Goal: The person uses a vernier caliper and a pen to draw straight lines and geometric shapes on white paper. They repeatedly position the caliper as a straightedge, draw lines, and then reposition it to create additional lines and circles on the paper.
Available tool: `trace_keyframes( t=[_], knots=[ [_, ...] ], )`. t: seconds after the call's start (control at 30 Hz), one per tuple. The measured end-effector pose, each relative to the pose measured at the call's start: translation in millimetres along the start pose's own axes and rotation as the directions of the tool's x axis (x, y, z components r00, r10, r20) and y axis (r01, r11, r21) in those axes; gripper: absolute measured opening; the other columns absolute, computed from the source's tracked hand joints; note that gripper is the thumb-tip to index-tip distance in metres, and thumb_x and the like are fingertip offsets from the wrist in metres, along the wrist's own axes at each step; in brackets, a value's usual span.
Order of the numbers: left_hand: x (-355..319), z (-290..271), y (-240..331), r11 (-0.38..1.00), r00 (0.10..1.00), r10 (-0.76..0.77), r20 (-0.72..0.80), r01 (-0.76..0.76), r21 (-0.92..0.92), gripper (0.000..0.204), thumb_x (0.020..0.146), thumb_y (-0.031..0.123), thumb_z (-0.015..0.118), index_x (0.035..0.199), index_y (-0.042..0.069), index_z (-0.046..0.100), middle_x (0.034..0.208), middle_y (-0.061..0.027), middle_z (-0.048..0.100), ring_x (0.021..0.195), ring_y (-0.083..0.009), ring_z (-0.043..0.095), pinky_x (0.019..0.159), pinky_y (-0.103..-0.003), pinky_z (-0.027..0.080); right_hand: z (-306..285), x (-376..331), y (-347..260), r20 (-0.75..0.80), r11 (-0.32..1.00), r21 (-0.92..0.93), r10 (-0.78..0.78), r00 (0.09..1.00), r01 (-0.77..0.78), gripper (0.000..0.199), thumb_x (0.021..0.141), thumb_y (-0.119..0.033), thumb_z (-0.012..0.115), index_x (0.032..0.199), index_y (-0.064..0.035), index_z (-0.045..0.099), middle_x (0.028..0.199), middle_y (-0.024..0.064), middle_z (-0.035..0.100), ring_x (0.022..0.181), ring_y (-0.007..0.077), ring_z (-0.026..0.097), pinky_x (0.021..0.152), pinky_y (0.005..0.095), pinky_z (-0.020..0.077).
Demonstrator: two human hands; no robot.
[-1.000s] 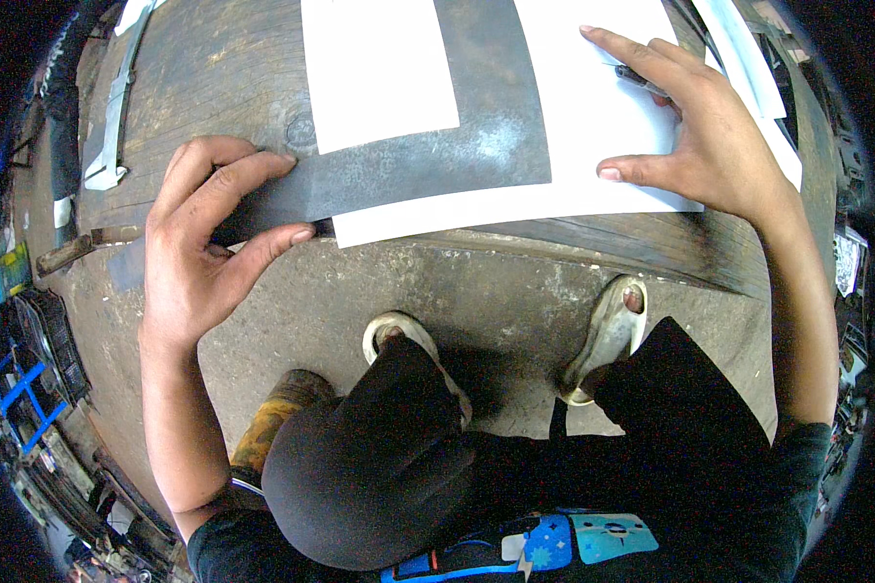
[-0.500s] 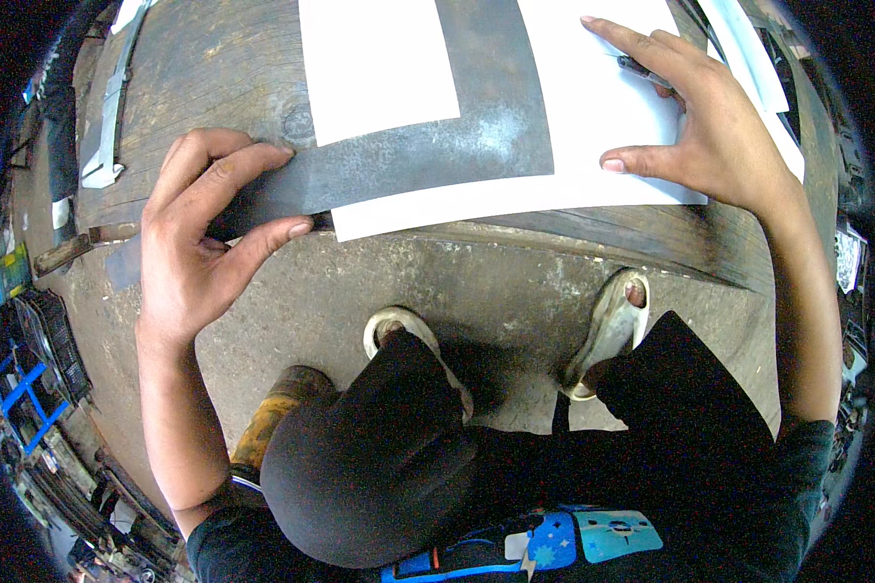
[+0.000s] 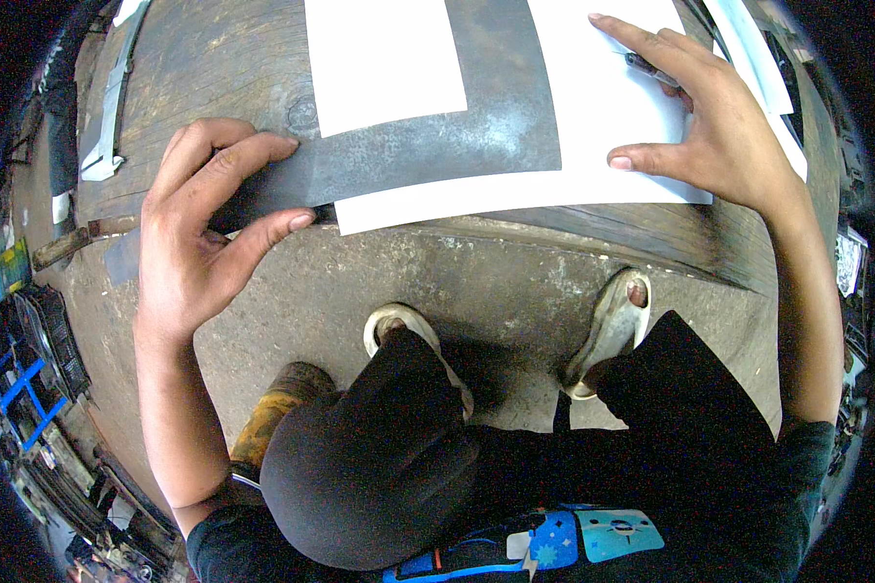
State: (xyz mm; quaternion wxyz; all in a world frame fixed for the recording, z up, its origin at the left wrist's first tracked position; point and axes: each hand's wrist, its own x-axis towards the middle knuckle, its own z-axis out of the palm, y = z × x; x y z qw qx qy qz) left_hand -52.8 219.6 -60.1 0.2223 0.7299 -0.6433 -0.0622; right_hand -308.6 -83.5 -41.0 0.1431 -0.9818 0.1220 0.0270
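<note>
A flat, dark grey L-shaped metal square (image 3: 428, 155) lies on a white sheet of paper (image 3: 603, 117) on the wooden tabletop (image 3: 214, 68). My left hand (image 3: 199, 219) grips the square's left end across its width, index finger at the far edge and thumb at the near one. My right hand (image 3: 710, 121) rests on the paper right of the square, with index finger and thumb stretched wide apart. A dark pen (image 3: 647, 68) is tucked between its fingers, its tip pointing left. The paper's near edge reaches the table's front edge.
A long grey metal tool like a caliper (image 3: 114, 107) lies at the table's left. More white sheets (image 3: 749, 49) lie at the far right. Below are my feet in pale slippers (image 3: 608, 330) and a yellow, rusty cylinder (image 3: 272, 413). Blue-framed clutter (image 3: 29, 394) stands at lower left.
The table, paper and square appear slightly farther right and up in the picture, apparently from a small head movement. Both hands keep their places on the square and paper.
</note>
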Motion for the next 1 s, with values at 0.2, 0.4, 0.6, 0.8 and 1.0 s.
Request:
trace_keyframes(
  t=[0.2,0.4,0.6,0.8,1.0],
  knots=[
    [-2.8,-0.2,1.0,1.000,1.000,-0.002,-0.009,0.002,-0.004,0.050,0.066,0.023,0.089,0.110,0.006,0.072,0.102,-0.0106,0.064,0.095,-0.0284,0.062,0.083,-0.039,0.051,2.5,1.3,0.3,-0.026,0.998,-0.033,-0.055,0.998,0.055,0.104,0.059,-0.031,0.092,0.153,-0.0200,0.047,0.123,0.0139,0.065,0.102,0.0298,0.062,0.087,0.0413,0.0534],
    [-7.9,0.0,3.4,0.999,0.999,-0.044,-0.012,0.044,-0.001,0.049,0.066,0.022,0.089,0.109,0.006,0.073,0.102,-0.0104,0.063,0.095,-0.0285,0.062,0.083,-0.038,0.051,3.9,2.3,-0.1,0.016,0.999,-0.029,-0.026,1.000,0.027,0.104,0.060,-0.032,0.092,0.153,-0.0197,0.047,0.127,0.0143,0.064,0.102,0.0295,0.062,0.087,0.0423,0.0536],
    [-11.7,1.0,3.1,0.999,0.999,-0.043,-0.021,0.043,-0.004,0.050,0.065,0.020,0.090,0.109,0.004,0.073,0.103,-0.0111,0.064,0.097,-0.0282,0.062,0.084,-0.038,0.051,0.1,5.5,-11.5,-0.005,0.999,-0.025,-0.030,1.000,0.030,0.103,0.061,-0.033,0.092,0.153,-0.0197,0.047,0.142,0.0174,0.058,0.117,0.0320,0.061,0.098,0.0411,0.0523],
    [-15.8,1.6,5.4,0.998,0.998,-0.057,-0.029,0.056,-0.016,0.050,0.064,0.020,0.089,0.108,0.002,0.072,0.104,-0.0120,0.064,0.098,-0.0276,0.062,0.085,-0.037,0.051,-15.5,4.9,-38.9,0.112,0.987,-0.158,0.028,0.993,-0.010,0.096,0.074,-0.054,0.084,0.144,0.0001,0.049,0.104,0.0185,0.065,0.096,0.0333,0.063,0.085,0.0398,0.0504],
    [-16.4,2.3,1.9,0.998,0.998,-0.053,-0.028,0.052,-0.022,0.049,0.066,0.020,0.089,0.108,0.003,0.073,0.104,-0.0117,0.064,0.098,-0.0281,0.062,0.086,-0.037,0.051,-11.9,9.0,-29.2,0.128,0.994,-0.111,-0.004,0.992,0.019,0.095,0.075,-0.054,0.084,0.146,-0.0030,0.049,0.107,0.0189,0.065,0.097,0.0326,0.063,0.086,0.0406,0.0502]
  ],
)
